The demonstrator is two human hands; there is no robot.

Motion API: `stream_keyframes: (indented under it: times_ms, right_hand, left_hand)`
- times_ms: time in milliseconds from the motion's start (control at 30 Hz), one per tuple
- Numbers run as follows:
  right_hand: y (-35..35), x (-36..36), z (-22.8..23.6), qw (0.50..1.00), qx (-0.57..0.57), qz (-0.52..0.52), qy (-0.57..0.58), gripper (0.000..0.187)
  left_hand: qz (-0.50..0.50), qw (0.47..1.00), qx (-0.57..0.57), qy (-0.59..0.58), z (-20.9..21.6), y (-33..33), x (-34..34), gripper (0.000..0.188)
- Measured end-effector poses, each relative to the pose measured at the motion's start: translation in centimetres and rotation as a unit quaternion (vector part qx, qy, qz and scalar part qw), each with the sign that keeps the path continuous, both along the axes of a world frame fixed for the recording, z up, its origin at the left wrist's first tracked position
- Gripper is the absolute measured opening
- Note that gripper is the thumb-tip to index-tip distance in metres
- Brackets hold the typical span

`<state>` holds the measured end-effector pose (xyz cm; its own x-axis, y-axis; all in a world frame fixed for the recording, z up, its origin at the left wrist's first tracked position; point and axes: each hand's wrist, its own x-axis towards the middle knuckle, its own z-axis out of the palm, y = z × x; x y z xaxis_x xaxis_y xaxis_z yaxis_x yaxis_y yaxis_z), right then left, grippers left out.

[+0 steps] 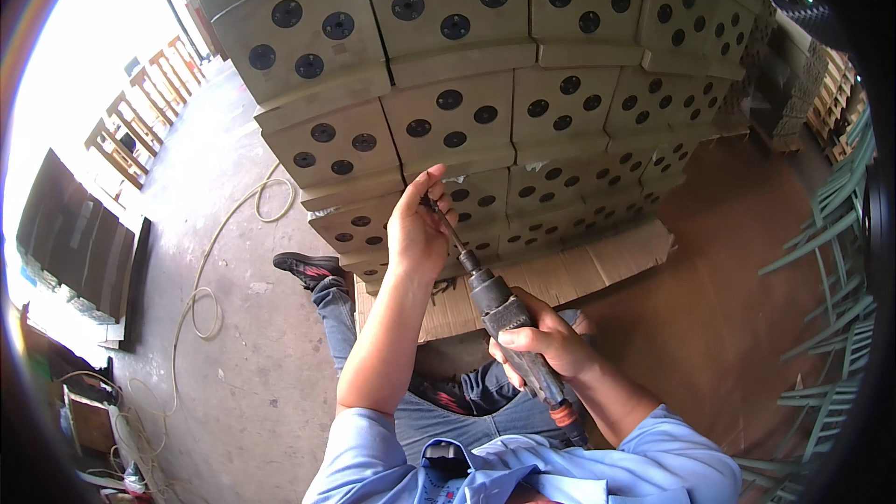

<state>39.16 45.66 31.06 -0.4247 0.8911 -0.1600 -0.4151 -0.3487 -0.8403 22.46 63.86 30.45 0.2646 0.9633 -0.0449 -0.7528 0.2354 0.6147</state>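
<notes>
My right hand (546, 345) is wrapped round an inline air screwdriver (499, 303) with a dark body and an orange fitting at its rear. Its long thin bit (454, 234) slants up and left into the fingers of my left hand (420, 233). Those fingers are curled together near the bit's tip, around something small and dark that I cannot make out. Just beyond them rises a stack of beige upholstered-looking blocks (457, 149). Round black discs (450, 100) sit in groups on their faces. My left hand covers part of a lower block.
Flattened cardboard (607, 271) lies under the stack. A pale hose (198, 291) loops over the concrete floor at left, near stacked dark panels (75, 243) and wooden frames (140, 117). Green metal frames (835, 252) crowd the right side. My jeans-clad legs (334, 317) are below the stack.
</notes>
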Motion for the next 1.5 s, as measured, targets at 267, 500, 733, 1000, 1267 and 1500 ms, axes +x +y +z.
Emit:
stream_keyframes:
  times_ms: [267, 500, 733, 1000, 1267, 1500]
  right_hand:
    - [-0.3, 0.2, -0.8, 1.0, -0.012, 0.001, 0.008, 0.044]
    - [-0.2, 0.0, -1.4, 1.0, -0.013, -0.001, 0.002, 0.045]
    - [-0.3, -0.1, -1.5, 1.0, -0.011, -0.01, -0.002, 0.045]
    - [-0.4, 0.2, -1.3, 1.0, -0.022, -0.015, 0.003, 0.043]
    - [-0.4, 0.3, -1.5, 0.999, -0.024, -0.024, 0.007, 0.041]
    - [-0.3, 0.3, -1.6, 1.0, -0.019, -0.018, 0.002, 0.041]
  left_hand:
    - [0.02, 0.999, -0.012, 0.035, -0.3, -0.4, -0.3, 0.026]
    - [0.017, 0.999, -0.014, 0.045, -1.1, -0.1, -0.5, 0.026]
    - [0.021, 0.997, -0.034, 0.061, -1.3, -0.5, -0.3, 0.025]
    - [0.031, 0.997, -0.031, 0.069, -1.4, -0.6, 0.2, 0.023]
    - [0.027, 0.998, -0.019, 0.048, -1.7, -0.5, 0.4, 0.021]
    - [0.031, 0.999, -0.011, 0.036, -2.1, -0.4, 0.5, 0.017]
